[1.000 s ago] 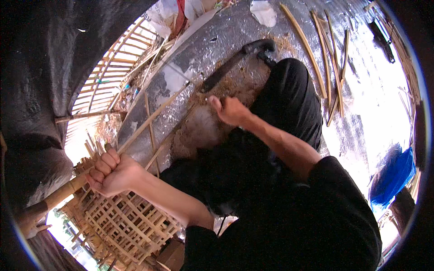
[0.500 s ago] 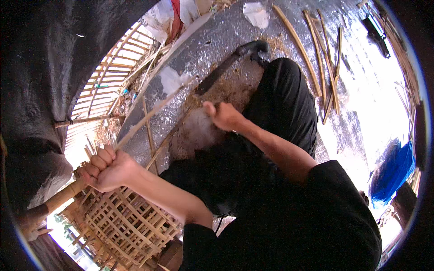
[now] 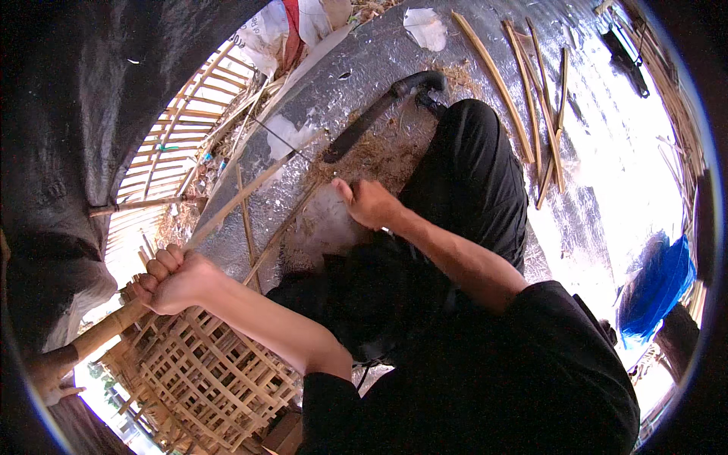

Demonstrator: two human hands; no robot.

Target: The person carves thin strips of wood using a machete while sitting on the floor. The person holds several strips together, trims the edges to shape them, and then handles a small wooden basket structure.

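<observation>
My left hand is closed in a fist around one end of a long pale bamboo strip. The strip slants up and away toward the middle of the mat. My right hand is closed, thumb up, near my bent knee. In line with it runs a thin dark knife, seen nearly edge-on, its tip beyond the strip's far end. My fingers hide its handle. Just past my right hand lies a dark machete-like tool with a curved black handle, amid shavings.
A woven bamboo basket stands below my left forearm. Several bamboo strips lie on the silvery mat at the far right. A thick bamboo pole is beside my left hand. A blue plastic bag sits at the right.
The thin knife now shows sharply as a dark line across the strip's far end; earlier it could not be made out. My right hand has shifted slightly down. My left hand stays closed on the strip.
</observation>
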